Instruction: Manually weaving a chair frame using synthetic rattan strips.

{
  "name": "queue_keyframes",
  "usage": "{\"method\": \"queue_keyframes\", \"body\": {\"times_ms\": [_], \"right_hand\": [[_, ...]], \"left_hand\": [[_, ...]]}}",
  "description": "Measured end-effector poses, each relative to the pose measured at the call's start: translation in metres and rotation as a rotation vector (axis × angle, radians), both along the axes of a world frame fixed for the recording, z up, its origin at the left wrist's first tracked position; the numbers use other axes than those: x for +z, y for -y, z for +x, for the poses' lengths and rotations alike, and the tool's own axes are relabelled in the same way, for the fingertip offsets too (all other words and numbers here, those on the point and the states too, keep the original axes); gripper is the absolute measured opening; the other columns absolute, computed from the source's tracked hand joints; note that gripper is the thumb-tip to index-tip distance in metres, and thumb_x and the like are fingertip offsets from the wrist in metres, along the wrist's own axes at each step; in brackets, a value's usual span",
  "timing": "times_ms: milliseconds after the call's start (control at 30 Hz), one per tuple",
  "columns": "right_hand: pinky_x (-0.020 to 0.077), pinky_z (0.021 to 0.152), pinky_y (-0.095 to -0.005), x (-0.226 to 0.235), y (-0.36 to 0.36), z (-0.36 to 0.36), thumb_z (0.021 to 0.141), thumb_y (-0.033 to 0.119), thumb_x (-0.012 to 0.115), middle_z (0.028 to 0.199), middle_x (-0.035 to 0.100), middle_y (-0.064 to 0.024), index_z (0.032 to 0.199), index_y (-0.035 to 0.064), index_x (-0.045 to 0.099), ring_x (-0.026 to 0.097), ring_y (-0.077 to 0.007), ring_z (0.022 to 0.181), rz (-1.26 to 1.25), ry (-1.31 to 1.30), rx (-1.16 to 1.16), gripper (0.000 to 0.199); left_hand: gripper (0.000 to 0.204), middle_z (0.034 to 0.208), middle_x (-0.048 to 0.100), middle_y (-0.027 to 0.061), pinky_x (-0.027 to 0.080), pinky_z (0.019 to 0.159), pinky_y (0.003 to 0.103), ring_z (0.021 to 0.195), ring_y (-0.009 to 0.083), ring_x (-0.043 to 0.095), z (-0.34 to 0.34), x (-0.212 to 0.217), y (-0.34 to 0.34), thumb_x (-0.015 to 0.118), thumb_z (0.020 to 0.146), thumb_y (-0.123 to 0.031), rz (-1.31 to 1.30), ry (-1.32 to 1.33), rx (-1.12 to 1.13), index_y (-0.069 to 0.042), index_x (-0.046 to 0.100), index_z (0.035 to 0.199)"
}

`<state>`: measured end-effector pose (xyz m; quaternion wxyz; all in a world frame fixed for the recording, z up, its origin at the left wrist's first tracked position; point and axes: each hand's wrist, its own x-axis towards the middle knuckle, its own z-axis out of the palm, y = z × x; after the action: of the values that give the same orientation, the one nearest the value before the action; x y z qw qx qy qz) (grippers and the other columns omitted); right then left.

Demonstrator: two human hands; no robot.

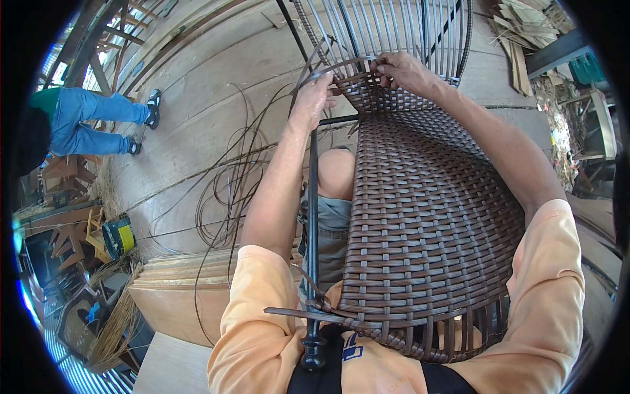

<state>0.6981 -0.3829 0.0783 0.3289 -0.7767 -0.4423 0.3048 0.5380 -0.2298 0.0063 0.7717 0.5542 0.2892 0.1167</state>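
Observation:
A brown woven chair (420, 217) of flat synthetic rattan strips leans across my lap, its black metal frame tube (313, 217) running along the left side. At the far end of the weave, my right hand (403, 71) pinches a brown rattan strip (348, 64). The fingers of my left hand (315, 100) are closed on the same strip, to the left, so it bows between my hands. Beyond them, unwoven upright strips (374, 29) fan out inside the curved frame. Another strip end (282, 311) sticks out near my chest.
Loose coils of brown strip (226, 197) lie on the floor to the left, near a wooden box (184, 295). Farther left a person in jeans (98, 125) stands. A yellow-green container (119, 238) sits at lower left, and wood scraps (525, 33) are piled at upper right.

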Motion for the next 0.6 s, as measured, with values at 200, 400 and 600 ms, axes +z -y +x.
{"method": "queue_keyframes", "body": {"times_ms": [200, 400, 600], "right_hand": [[0.0468, 0.057, -0.027, 0.018, -0.013, 0.006, 0.092, 0.014, 0.042, 0.073, 0.06, -0.0058, 0.1, -0.001, 0.056, 0.058, -0.0112, 0.064, -0.165, 0.14, 0.148, 0.022], [0.0466, 0.058, -0.033, 0.041, -0.075, 0.003, 0.089, 0.015, 0.049, 0.067, 0.059, -0.0107, 0.093, 0.0004, 0.057, 0.06, -0.0186, 0.064, -0.064, 0.458, 0.332, 0.017], [0.0468, 0.062, -0.033, 0.017, -0.087, 0.013, 0.081, 0.017, 0.059, 0.076, 0.063, -0.0128, 0.096, 0.0033, 0.064, 0.062, -0.0228, 0.07, 0.145, 0.545, 0.248, 0.021]], "left_hand": [[0.038, 0.086, 0.06, 0.003, 0.041, 0.063, 0.024, 0.074, 0.0099, 0.05, 0.003, 0.005, 0.01, 0.059, 0.082, -0.037, 0.324, -0.106, -0.015, -0.002, 0.061, 0.098], [0.026, 0.065, 0.053, -0.0027, 0.035, 0.052, 0.025, 0.056, 0.0073, 0.042, 0.006, 0.001, 0.0, 0.062, 0.081, -0.029, 0.367, -0.116, -0.028, -0.003, 0.063, 0.08], [0.03, 0.059, 0.051, -0.0011, 0.034, 0.052, 0.026, 0.056, 0.0076, 0.042, 0.01, 0.005, 0.003, 0.061, 0.081, -0.024, 0.594, -0.234, -0.016, 0.004, 0.061, 0.069]]}}
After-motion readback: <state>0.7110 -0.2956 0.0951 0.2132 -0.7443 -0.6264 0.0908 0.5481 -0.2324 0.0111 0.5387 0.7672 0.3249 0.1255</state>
